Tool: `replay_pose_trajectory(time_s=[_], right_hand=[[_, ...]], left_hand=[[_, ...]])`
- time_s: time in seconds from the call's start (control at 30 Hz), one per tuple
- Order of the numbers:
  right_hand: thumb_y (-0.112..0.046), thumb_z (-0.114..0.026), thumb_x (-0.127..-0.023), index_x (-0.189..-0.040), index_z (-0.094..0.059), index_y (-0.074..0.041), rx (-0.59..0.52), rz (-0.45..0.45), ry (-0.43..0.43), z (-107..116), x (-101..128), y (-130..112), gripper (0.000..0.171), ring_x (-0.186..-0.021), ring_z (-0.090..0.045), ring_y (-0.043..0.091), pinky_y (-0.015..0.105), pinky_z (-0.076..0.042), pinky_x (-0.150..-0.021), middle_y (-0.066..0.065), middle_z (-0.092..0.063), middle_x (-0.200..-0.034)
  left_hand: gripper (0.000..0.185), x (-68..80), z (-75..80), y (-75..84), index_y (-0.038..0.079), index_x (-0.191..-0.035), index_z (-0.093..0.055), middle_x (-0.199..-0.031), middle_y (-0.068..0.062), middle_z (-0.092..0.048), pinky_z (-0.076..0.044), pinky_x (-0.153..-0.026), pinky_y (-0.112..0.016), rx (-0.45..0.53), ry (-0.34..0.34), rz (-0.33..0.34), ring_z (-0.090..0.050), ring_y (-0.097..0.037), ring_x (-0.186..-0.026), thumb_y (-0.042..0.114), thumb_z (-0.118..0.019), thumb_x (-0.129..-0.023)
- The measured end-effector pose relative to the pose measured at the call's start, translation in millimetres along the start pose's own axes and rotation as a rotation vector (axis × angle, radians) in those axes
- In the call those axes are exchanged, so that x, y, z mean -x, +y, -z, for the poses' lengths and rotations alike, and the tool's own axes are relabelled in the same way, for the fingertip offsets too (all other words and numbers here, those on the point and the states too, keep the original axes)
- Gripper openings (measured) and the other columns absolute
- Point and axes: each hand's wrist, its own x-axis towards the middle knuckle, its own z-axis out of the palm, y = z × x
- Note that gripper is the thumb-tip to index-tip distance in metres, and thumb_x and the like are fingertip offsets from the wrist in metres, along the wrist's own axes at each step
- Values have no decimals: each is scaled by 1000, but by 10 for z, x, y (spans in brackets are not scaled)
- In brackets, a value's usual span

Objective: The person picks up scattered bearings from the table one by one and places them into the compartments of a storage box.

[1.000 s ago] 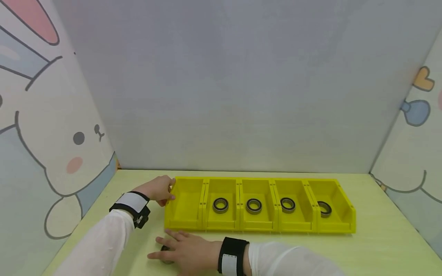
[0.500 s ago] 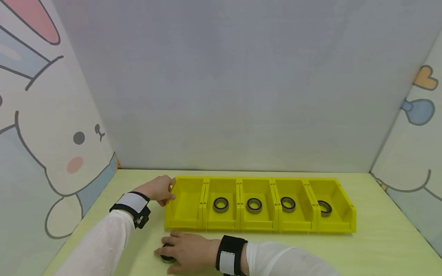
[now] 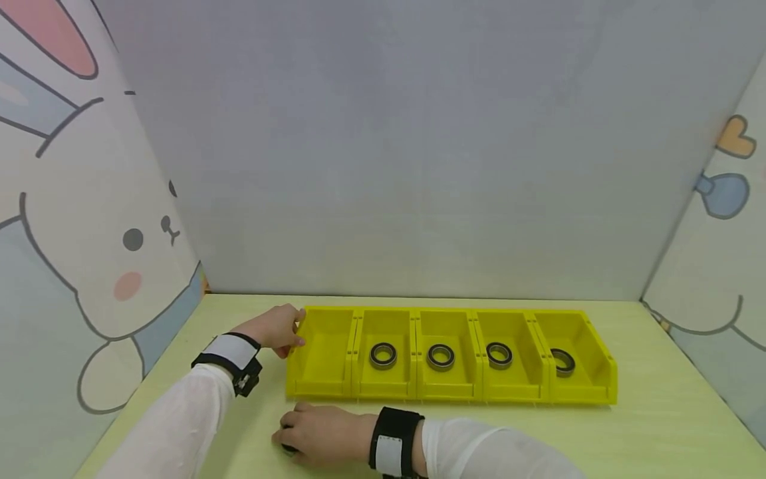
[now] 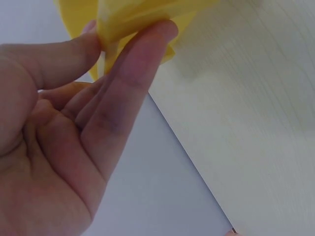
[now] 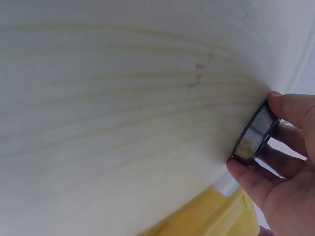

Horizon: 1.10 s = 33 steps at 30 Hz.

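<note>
A yellow bin tray (image 3: pixel 323 388) with several compartments stands on the light green table; the leftmost compartment holds nothing, the others each hold a black bearing ring (image 3: pixel 383 355). My left hand (image 3: pixel 276 330) pinches the tray's left rear corner (image 4: pixel 129 19) between thumb and fingers. My right hand (image 3: pixel 317 434) lies on the table in front of the tray's left end and pinches a metal bearing ring (image 5: pixel 255 133) between thumb and fingers; in the head view only a dark edge of this ring (image 3: pixel 290 449) shows under the hand.
White walls with cartoon rabbit pictures enclose the table on the left, back and right. The left wall (image 3: pixel 90 279) stands close to my left arm. Bare tabletop (image 3: pixel 658 426) lies to the right of the tray and in front of it.
My right hand has curled its fingers over the ring on the table and drawn slightly toward me; the fingers were spread flat a second ago. The left hand has stayed on the tray corner.
</note>
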Motion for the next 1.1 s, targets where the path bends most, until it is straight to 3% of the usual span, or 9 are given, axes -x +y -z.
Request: replay_pose_trajectory(time_s=[0.3,0.5,0.83,1.1], right_hand=[[-29,-61,-93,-129,-57,-22,0,10,-23,235,137,51,37,-92,-49,0,7,-39,-87,-10,-59,-114],[-29,-63,-91,-129,-58,-18,82,17,27,471,260,72,40,-100,-54,4,10,-39,-92,-6,-61,-119],[-32,-60,-93,-130,-57,-16,128,-122,40,780,302,290,40,-106,-53,13,18,-43,-94,-3,-60,-121],[-29,-63,-91,-124,-62,-13,83,-255,123,718,176,559,37,-87,-55,12,16,-49,-82,1,-64,-106]], left_hand=[[64,37,6,32,-10,-142,-32,-83,-11,-60,-57,-60,-27,-7,10,19,-62,-19,-58,6,-63,-89],[63,14,-1,20,-10,-141,-33,-88,-13,-62,-57,-60,-27,-3,17,12,-63,-19,-58,6,-63,-88],[66,19,1,-7,-11,-142,-30,-81,-11,-62,-57,-59,-28,13,19,-11,-63,-20,-57,5,-63,-88],[65,65,-9,-4,-11,-142,-30,-66,-9,-58,-57,-58,-28,-7,23,-15,-60,-21,-53,6,-63,-89]])
